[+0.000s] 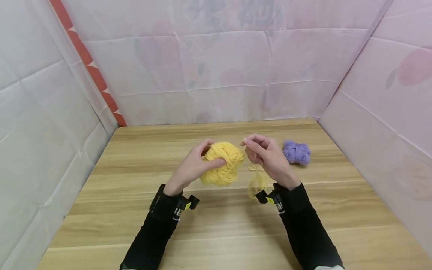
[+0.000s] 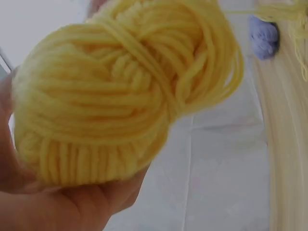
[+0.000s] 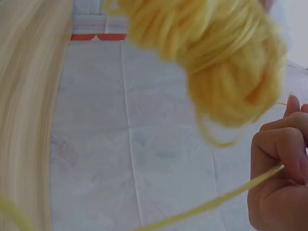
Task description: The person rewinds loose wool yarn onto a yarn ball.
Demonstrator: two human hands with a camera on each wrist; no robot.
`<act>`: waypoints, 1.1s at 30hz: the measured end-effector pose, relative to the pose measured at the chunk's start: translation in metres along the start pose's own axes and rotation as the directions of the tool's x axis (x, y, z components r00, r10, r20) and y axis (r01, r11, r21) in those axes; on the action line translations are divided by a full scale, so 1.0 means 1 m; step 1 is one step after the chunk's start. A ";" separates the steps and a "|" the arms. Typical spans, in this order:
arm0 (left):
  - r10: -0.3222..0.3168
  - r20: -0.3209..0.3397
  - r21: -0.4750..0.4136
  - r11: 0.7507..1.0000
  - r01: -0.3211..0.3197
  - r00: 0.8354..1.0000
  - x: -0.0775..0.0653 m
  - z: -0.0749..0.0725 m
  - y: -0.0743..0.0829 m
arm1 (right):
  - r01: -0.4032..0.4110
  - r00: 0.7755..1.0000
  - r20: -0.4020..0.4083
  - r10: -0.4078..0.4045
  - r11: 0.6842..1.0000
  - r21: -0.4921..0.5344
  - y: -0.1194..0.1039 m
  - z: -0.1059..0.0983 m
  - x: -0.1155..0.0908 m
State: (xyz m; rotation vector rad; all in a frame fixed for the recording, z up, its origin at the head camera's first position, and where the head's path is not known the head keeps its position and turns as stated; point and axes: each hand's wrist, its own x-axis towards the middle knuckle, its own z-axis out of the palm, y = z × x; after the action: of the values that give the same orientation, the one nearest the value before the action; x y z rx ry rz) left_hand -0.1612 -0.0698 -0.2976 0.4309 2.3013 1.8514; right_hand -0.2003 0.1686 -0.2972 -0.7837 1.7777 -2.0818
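My left hand (image 1: 195,165) grips a ball of yellow yarn (image 1: 223,165) above the table, its thumb across the near side. In the left wrist view the yarn ball (image 2: 106,96) fills most of the picture, with strands wound round its middle. To its right, my right hand (image 1: 270,155) pinches a yellow strand (image 3: 216,202) between thumb and fingers, the other fingers curled in. Beneath that hand a loose tangle of yellow yarn (image 1: 258,182) hangs in loops. The right wrist view shows the ball (image 3: 231,62) blurred, next to the curled fingers (image 3: 284,144).
A small purple yarn skein (image 1: 297,152) lies on the wooden table (image 1: 135,210), right of the right hand. Pale printed sheets (image 1: 216,67) wall off the back and both sides. A black camera band sits on each wrist.
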 end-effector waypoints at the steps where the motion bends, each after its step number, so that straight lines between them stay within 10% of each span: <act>1: -0.001 -0.034 0.009 1.000 0.002 0.999 0.001 0.000 -0.001 | 0.020 1.000 -0.006 -0.020 1.000 -0.021 -0.001 0.002 -0.001; 11: 0.034 -0.316 -0.202 0.974 -0.102 0.948 0.006 0.000 -0.005 | 0.032 0.999 0.016 -0.028 0.953 -0.302 -0.004 0.027 -0.006; 22: 0.068 -0.379 -0.539 0.795 -0.280 0.923 0.007 -0.001 -0.002 | 0.129 0.977 0.203 -0.056 0.920 -0.369 0.011 0.034 -0.001; 28: 0.118 -0.280 -0.656 0.701 -0.280 0.953 0.006 -0.003 0.000 | 0.042 0.982 0.188 0.034 0.922 -0.385 0.018 0.030 0.004; 33: 0.190 -0.085 -0.715 0.673 -0.192 0.978 0.004 -0.005 -0.001 | -0.005 0.972 0.224 0.075 0.955 -0.297 0.020 0.017 0.005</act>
State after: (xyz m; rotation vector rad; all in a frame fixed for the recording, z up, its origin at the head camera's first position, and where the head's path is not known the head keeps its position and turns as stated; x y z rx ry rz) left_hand -0.1664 -0.0731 -0.2974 0.5453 1.3492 2.6433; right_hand -0.1973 0.1482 -0.3140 -1.0149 1.9735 -1.6391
